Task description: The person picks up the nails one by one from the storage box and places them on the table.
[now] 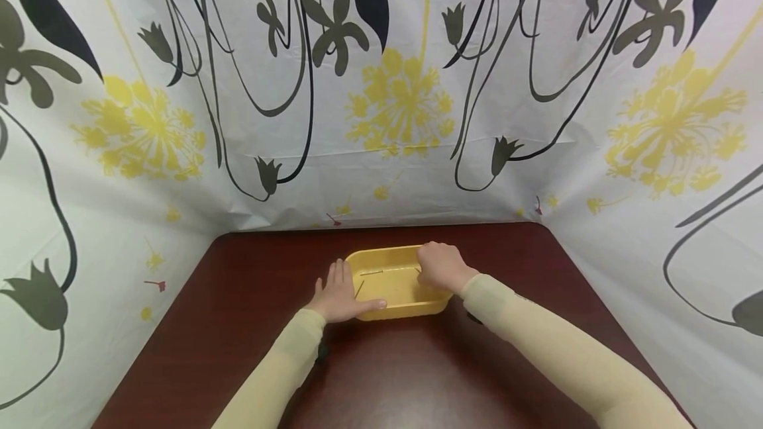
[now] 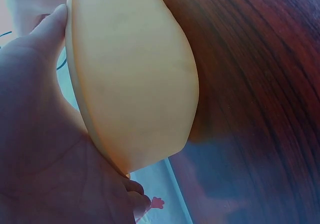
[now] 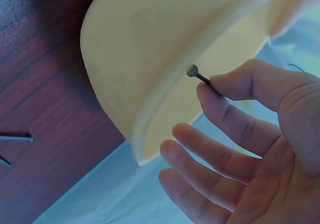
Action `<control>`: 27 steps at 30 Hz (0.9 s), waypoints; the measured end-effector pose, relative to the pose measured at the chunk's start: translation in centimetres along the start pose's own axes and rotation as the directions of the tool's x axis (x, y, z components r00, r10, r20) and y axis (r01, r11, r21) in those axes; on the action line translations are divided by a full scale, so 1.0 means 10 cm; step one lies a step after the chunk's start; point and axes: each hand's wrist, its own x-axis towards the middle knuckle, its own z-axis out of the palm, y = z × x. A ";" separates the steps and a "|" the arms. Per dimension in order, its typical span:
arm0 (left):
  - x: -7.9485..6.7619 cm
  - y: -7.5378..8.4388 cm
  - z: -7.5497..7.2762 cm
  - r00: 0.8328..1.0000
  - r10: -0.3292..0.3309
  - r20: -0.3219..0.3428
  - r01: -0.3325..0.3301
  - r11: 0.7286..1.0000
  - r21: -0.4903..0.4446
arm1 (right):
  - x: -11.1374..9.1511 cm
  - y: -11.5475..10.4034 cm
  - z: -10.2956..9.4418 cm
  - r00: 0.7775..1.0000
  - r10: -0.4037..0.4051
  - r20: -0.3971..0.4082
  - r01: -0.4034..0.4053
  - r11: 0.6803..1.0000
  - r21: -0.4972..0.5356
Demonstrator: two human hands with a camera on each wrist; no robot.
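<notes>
A yellow plastic tray stands on the dark wooden table. My left hand rests on its left end, fingers straight and spread, thumb laid along the near rim; the left wrist view has the tray's outer wall beside the palm. Over the tray's right end is my right hand. Between thumb and index finger it pinches a nail, head outward, close to the rim, while the other fingers are loosely bent. Inside the tray lie thin nails, one toward the back and another at the left.
In the right wrist view, two more nails lie on the table outside the tray, one longer in view and one cut by the frame edge. A flower-patterned white sheet hangs behind the table and along both sides.
</notes>
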 end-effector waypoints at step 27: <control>-0.01 -0.02 0.01 0.999 0.022 -0.035 -0.022 1.000 -0.002 | -0.29 0.35 -0.27 0.981 -0.062 -0.181 0.064 0.998 0.008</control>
